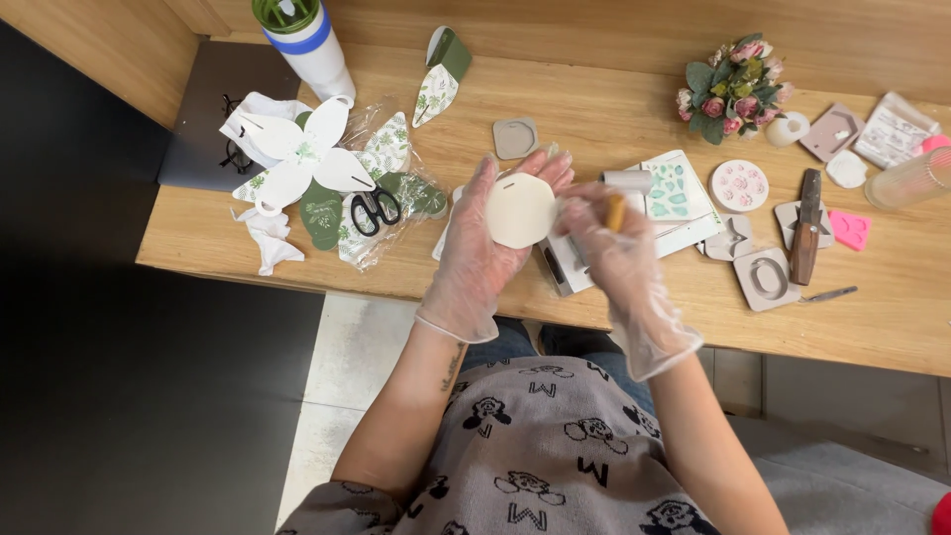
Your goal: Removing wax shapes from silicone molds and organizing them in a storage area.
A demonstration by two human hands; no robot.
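Octagonal cream plaque [519, 209], flat and pale, held face-up above the near edge of the wooden table [594, 109]. Left hand [475, 243], in a clear disposable glove, cupped beneath and behind the plaque, fingers spread along its far rim, grasping it. Right hand [609, 238], likewise gloved, closed around a short tool with a tan wooden handle [615, 212], tip hidden at the plaque's right edge.

Left of the plaque: black-handled scissors [374, 210] lying on crumpled clear wrapping [396, 198], beside white and green leaf-printed paper tags [297, 159] fanned like petals. Farther left and back: white tumbler with blue band and green lid [302, 40]. Behind the plaque: small grey square mould [515, 138]; farther back, a folded green and white leaf-printed card [441, 74].

Right of the plaque: white rectangular sheet with green leaf shapes [672, 190], then a round white disc with pink flower relief [739, 184]. Farther right: grey moulds [763, 279], brown-handled knife [805, 238], pink mould [849, 229]. Back right: small bouquet of pink roses [735, 89], clear packet with a printed label [895, 131], lettering too small to make out.
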